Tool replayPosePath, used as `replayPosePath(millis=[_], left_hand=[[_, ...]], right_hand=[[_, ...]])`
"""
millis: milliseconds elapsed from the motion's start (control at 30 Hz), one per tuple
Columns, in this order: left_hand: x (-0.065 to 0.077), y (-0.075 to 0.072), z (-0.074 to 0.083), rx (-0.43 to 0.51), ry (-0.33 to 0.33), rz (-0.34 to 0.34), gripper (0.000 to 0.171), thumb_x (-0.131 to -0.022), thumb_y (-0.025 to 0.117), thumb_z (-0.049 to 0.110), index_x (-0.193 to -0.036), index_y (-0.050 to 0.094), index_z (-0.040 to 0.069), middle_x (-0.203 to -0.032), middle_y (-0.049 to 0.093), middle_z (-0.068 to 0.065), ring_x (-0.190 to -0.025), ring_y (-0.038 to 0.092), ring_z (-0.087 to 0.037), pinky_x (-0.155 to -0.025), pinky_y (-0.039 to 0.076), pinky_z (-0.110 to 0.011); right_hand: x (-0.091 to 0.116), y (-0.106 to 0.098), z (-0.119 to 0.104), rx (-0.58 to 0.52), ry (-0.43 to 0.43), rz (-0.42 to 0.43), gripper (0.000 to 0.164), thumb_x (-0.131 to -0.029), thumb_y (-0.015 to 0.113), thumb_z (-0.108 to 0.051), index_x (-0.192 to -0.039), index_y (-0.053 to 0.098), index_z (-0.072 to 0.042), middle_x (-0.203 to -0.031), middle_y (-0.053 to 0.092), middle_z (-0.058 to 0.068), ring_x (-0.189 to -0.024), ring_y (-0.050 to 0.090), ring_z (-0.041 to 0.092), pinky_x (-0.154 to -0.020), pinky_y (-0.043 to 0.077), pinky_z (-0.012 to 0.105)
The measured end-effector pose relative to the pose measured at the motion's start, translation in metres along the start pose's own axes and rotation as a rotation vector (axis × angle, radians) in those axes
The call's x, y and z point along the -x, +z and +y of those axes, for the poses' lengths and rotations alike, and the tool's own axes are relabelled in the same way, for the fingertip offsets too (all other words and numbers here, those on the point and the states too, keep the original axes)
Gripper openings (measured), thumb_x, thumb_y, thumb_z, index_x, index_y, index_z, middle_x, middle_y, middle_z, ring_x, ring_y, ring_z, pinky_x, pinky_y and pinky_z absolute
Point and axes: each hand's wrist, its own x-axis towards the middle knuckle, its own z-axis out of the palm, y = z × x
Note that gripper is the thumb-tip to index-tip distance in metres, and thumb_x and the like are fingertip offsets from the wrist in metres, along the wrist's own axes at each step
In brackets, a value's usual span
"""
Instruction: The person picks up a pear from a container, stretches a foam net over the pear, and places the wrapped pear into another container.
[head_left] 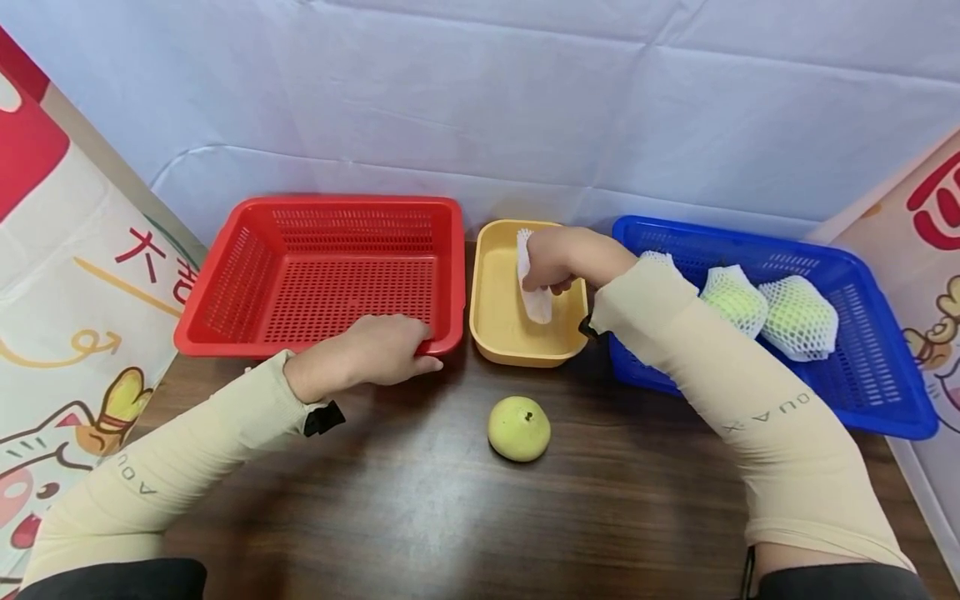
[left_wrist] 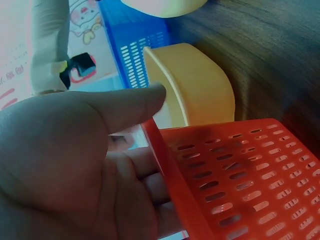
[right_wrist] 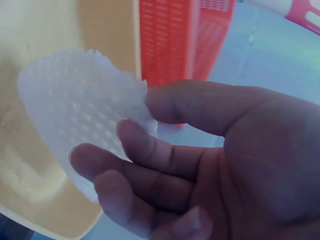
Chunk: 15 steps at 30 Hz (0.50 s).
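Note:
My right hand [head_left: 558,257] pinches a white foam fruit net [right_wrist: 85,107] between thumb and fingertips. The net hangs flattened over the yellow bin [head_left: 498,333], with its lower end inside the bin's walls. At the front right corner of the red basket [head_left: 318,347], my left hand [head_left: 386,348] grips the rim. Its fingers are over the rim and its thumb is on the near side; in the head view the fingertips are hidden. A bare yellow-green pear [head_left: 519,428] lies on the table in front of the yellow bin, apart from both hands.
On the right stands a blue basket [head_left: 873,354] holding several netted pears [head_left: 798,317], partly covered by my right sleeve [head_left: 720,375]. A pale cloth [head_left: 450,100] hangs behind the containers. Printed panels [head_left: 82,275] flank the dark wooden table [head_left: 420,517].

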Motion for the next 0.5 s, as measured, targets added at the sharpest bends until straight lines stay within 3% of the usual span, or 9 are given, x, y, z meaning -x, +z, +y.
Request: replayPosePath(millis=[267, 367, 500], left_hand=[[-0.001, -0.006, -0.002, 0.028, -0.009, 0.018, 0.04, -0.094, 0.066, 0.056, -0.096, 0.065, 0.016, -0.083, 0.06, -0.001, -0.081, 0.056, -0.017, -0.068, 0.048, -0.042], [0.0, -0.011, -0.001, 0.065, 0.001, 0.089, 0.046, -0.094, 0.067, 0.054, -0.115, 0.069, 0.013, -0.102, 0.07, -0.004, -0.095, 0.063, -0.019, -0.074, 0.053, -0.047], [0.002, -0.018, 0.005, 0.133, 0.031, 0.255, 0.058, -0.093, 0.07, 0.052, -0.133, 0.064, 0.01, -0.127, 0.068, -0.007, -0.115, 0.064, -0.024, -0.084, 0.056, -0.051]], right_hand=[[0.025, -0.001, 0.005, -0.018, -0.088, 0.112, 0.029, -0.097, 0.061, -0.026, -0.08, 0.07, -0.004, -0.071, 0.066, 0.006, -0.06, 0.055, 0.016, -0.056, 0.045, 0.029], [0.033, 0.001, 0.007, -0.029, -0.117, 0.169, 0.032, -0.098, 0.062, -0.028, -0.079, 0.071, -0.004, -0.075, 0.071, 0.007, -0.063, 0.06, 0.016, -0.059, 0.048, 0.029], [0.044, 0.005, 0.01, -0.098, -0.143, 0.249, 0.034, -0.099, 0.062, -0.029, -0.075, 0.067, -0.006, -0.076, 0.072, 0.005, -0.064, 0.062, 0.016, -0.06, 0.047, 0.029]])
